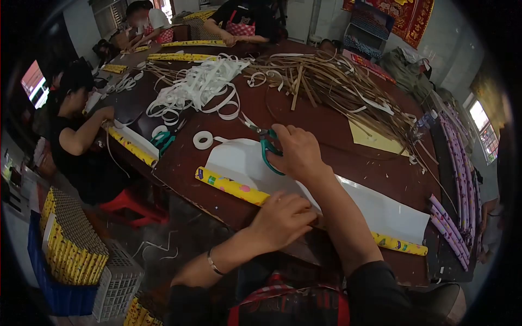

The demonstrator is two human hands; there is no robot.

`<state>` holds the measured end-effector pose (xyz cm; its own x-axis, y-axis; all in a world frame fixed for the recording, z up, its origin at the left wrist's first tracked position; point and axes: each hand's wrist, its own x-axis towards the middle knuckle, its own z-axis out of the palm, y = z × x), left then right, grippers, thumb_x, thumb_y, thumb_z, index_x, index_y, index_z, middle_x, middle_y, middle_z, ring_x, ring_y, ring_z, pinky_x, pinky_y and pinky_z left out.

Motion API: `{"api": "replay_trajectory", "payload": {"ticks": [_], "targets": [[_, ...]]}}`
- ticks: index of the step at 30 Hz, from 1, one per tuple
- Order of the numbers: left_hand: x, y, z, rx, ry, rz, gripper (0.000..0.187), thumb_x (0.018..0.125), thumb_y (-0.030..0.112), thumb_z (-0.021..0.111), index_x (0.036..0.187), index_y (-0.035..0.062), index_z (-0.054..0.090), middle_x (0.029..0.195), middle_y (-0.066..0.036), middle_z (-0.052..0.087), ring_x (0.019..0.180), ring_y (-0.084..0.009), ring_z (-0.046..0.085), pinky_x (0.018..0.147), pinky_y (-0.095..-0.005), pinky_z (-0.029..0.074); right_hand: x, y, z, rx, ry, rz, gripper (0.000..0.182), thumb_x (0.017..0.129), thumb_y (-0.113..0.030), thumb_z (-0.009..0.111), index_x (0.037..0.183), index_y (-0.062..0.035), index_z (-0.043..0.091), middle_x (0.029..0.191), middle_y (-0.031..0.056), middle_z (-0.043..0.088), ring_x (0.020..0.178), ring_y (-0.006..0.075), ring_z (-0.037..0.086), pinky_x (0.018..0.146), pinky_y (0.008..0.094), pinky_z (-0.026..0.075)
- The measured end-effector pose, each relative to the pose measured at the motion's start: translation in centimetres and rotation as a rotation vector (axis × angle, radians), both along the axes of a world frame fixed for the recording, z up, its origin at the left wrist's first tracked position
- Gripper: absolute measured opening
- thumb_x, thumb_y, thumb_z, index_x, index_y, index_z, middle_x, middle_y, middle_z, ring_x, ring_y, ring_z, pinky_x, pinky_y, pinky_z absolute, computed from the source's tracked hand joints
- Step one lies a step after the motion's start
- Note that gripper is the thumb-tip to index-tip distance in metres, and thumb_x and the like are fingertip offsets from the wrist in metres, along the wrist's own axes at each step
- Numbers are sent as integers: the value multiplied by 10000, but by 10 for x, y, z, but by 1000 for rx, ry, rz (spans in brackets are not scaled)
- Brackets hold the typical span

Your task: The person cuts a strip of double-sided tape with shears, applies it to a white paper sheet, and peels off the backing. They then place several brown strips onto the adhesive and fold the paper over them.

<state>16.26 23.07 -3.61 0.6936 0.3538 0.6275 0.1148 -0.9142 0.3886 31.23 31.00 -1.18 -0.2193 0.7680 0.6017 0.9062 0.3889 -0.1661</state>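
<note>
My right hand (299, 152) grips a pair of scissors (265, 148) by the green handles, with the blades pointing away over the table. My left hand (285, 218) is curled over a yellow patterned paper roll (231, 186) along the table's near edge. White paper (234, 155) spreads flat from the roll, beneath both forearms. Just beyond its left end lies a small roll of white tape (203, 140), with a short strip near it. Part of the paper roll is hidden by my hand and arm.
White strips (201, 87) and brown strips (331, 81) heap across the brown table (304, 122). Another pair of green scissors (161, 140) lies left. Purple rolls (450, 231) lie right. A co-worker (76, 130) sits left; others work across. Blue crate (60, 293) below holds yellow rolls.
</note>
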Motion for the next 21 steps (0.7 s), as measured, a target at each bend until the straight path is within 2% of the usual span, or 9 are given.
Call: {"api": "replay_trajectory", "payload": {"ticks": [2,4,6,8,13,15,21], "targets": [[-31,36,11,27,-109,159,268,726,103,796,969,92,684,989,-74,640,908,-271,634,775,-379,493,-3,-1,-5,-2,9,0,369,706,-255,781,964,-77,586,792,106,603,744,308,629,661,441,500],[-73,83,18,-47,-140,346,203,789,83,745,976,57,672,969,-105,652,900,-303,648,794,-404,511,-5,-2,-7,-9,26,-8,363,704,-255,779,952,-77,583,790,108,602,752,307,628,668,440,501],[-111,127,18,-87,-130,564,205,796,60,737,985,36,660,927,-138,652,841,-338,646,748,-402,522,-8,-5,-6,-75,-2,-12,352,708,-257,773,942,-71,586,799,116,608,766,305,627,673,437,505],[-133,153,13,-166,36,731,209,796,75,746,980,31,658,949,-147,654,830,-346,642,742,-402,522,-9,-7,-7,-86,0,-2,353,711,-258,773,943,-69,587,801,116,609,769,304,627,674,438,505],[-135,169,5,-35,373,727,328,778,155,774,1066,62,649,998,-115,677,953,-342,636,800,-436,528,-15,-15,-7,-149,-9,9,349,720,-263,771,939,-60,591,796,118,610,764,304,625,664,437,506],[-133,173,4,-1,397,737,335,780,157,773,1078,70,648,999,-108,683,947,-334,640,788,-440,526,-19,-19,-6,-270,-43,25,478,737,-271,758,1133,-49,608,871,132,630,823,318,638,727,447,523],[-123,175,10,115,560,812,302,834,152,690,1131,109,650,956,-94,706,933,-308,649,792,-487,482,-26,-21,-6,-269,-26,60,467,750,-282,749,1132,-55,607,860,147,630,815,328,639,728,457,524]]}}
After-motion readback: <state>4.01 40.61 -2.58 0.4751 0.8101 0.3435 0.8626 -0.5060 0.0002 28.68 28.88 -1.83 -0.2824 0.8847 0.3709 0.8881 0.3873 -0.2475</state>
